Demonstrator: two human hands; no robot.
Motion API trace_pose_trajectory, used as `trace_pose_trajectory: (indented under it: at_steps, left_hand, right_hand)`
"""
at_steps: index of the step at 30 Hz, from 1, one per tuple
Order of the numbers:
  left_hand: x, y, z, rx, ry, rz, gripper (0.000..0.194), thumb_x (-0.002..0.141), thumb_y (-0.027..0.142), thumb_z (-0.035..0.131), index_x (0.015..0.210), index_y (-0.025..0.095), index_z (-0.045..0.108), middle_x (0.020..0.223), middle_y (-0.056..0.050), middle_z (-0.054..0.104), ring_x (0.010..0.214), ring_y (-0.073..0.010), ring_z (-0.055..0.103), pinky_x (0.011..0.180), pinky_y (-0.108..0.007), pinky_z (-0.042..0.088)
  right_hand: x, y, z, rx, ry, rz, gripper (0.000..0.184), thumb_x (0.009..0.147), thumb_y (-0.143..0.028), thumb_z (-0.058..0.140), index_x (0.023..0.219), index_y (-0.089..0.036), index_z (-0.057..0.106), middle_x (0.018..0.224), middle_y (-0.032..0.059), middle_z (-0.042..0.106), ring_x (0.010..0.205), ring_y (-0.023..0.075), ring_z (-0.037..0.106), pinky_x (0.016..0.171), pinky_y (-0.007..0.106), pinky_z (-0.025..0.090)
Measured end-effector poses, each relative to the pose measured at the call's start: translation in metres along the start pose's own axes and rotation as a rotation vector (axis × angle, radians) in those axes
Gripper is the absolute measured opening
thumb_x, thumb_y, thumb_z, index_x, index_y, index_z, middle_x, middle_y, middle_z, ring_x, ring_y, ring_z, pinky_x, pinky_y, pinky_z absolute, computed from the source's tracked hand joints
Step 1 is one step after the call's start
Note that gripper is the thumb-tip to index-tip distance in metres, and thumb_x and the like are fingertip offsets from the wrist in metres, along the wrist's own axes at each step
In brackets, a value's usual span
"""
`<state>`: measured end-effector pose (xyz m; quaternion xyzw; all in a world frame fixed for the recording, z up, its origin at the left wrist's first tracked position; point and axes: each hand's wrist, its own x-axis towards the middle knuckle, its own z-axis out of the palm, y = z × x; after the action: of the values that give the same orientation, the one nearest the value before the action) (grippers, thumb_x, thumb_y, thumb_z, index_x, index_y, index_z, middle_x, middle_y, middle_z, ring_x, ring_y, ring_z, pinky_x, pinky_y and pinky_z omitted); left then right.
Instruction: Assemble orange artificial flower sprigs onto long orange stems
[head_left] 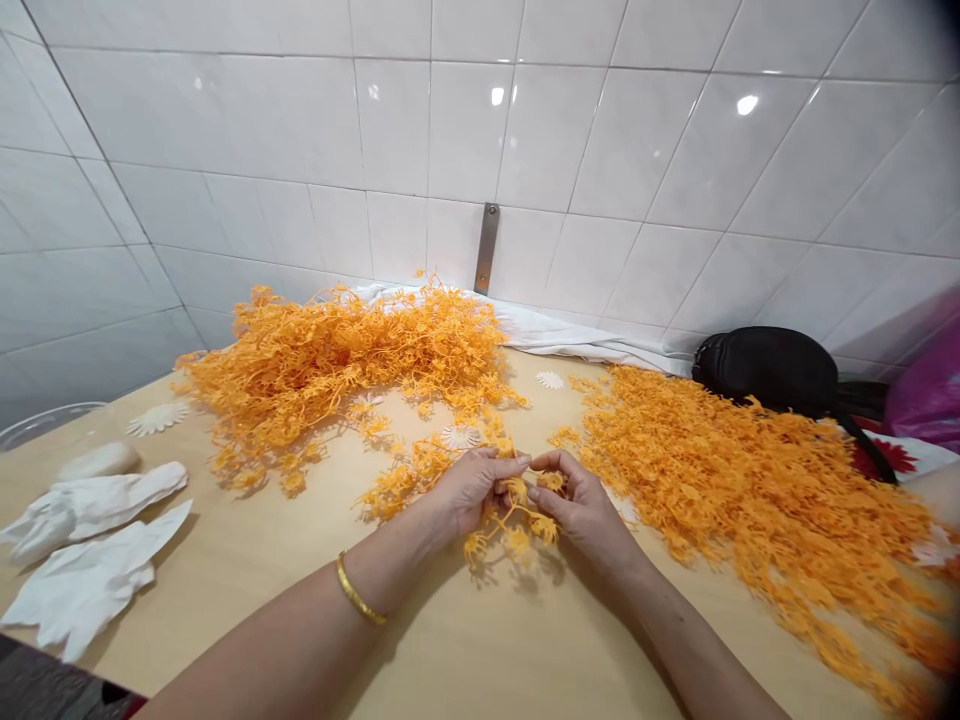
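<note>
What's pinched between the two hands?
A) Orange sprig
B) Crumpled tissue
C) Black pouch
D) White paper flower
A. The left hand and right hand both pinch the orange sprig, its strands hanging below their fingers.
</note>
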<state>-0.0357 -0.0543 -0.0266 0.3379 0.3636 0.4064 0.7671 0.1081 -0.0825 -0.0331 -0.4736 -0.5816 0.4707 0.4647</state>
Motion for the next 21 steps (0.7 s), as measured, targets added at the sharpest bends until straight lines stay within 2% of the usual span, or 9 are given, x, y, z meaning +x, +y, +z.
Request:
trace_pose_trajectory:
  at_steps: [3,7,10,13,18,21]
  left_hand:
    - [-0.0001,-0.0011,0.0007,0.020,0.030,0.008,0.018,0.057,0.015,0.069,0.067,0.011,0.056,0.060,-0.001,0.057,0.045,-0.0069,0.050,0.041,-0.019,0.036]
    - [-0.0015,-0.0017,0.0021,0.057,0.058,0.019,0.012,0.062,0.014,0.065,0.065,0.011,0.053,0.059,-0.002,0.056,0.048,-0.0095,0.053,0.043,-0.020,0.040]
    - [-0.0021,-0.0028,0.0019,0.064,0.023,0.030,0.011,0.064,0.016,0.063,0.064,0.011,0.052,0.058,-0.003,0.056,0.048,-0.0095,0.052,0.043,-0.021,0.041]
    - [-0.0026,-0.0039,0.0010,0.099,-0.048,0.047,0.015,0.060,0.019,0.066,0.065,0.011,0.055,0.062,-0.003,0.057,0.052,-0.0100,0.053,0.045,-0.021,0.041]
    - [-0.0054,-0.0020,0.0021,0.329,-0.059,0.026,0.012,0.055,0.019,0.067,0.058,0.012,0.058,0.046,0.002,0.050,0.036,-0.0035,0.036,0.035,-0.017,0.024]
    - [-0.0060,-0.0006,0.0026,0.349,-0.070,0.002,0.013,0.057,0.024,0.065,0.059,0.012,0.060,0.047,0.001,0.052,0.035,-0.0032,0.035,0.035,-0.018,0.021]
  right_hand:
    - [-0.0006,-0.0032,-0.0003,0.073,-0.020,0.048,0.023,0.069,-0.037,0.060,0.083,-0.020,0.051,0.059,-0.0039,0.048,0.054,0.0105,0.046,0.053,0.023,0.038]
    - [-0.0005,-0.0070,-0.0027,0.070,-0.069,0.049,0.027,0.067,-0.038,0.062,0.086,-0.020,0.054,0.064,-0.0022,0.052,0.061,0.0118,0.049,0.058,0.024,0.039]
    - [-0.0006,-0.0057,-0.0018,0.014,-0.080,0.045,0.027,0.069,-0.038,0.060,0.087,-0.020,0.055,0.063,-0.0029,0.051,0.058,0.0103,0.047,0.056,0.023,0.037]
    - [-0.0004,-0.0028,0.0005,0.008,-0.072,0.024,0.022,0.073,-0.040,0.055,0.080,-0.019,0.055,0.060,-0.0035,0.048,0.054,0.0086,0.043,0.051,0.022,0.034]
    - [0.0004,-0.0020,-0.0005,0.016,-0.084,0.042,0.025,0.072,-0.043,0.056,0.077,-0.019,0.054,0.058,-0.0029,0.048,0.053,0.0100,0.043,0.050,0.022,0.033]
    - [0.0011,-0.0027,-0.0030,0.007,-0.082,0.020,0.025,0.072,-0.042,0.056,0.072,-0.018,0.055,0.056,-0.0028,0.048,0.054,0.0097,0.043,0.051,0.022,0.032]
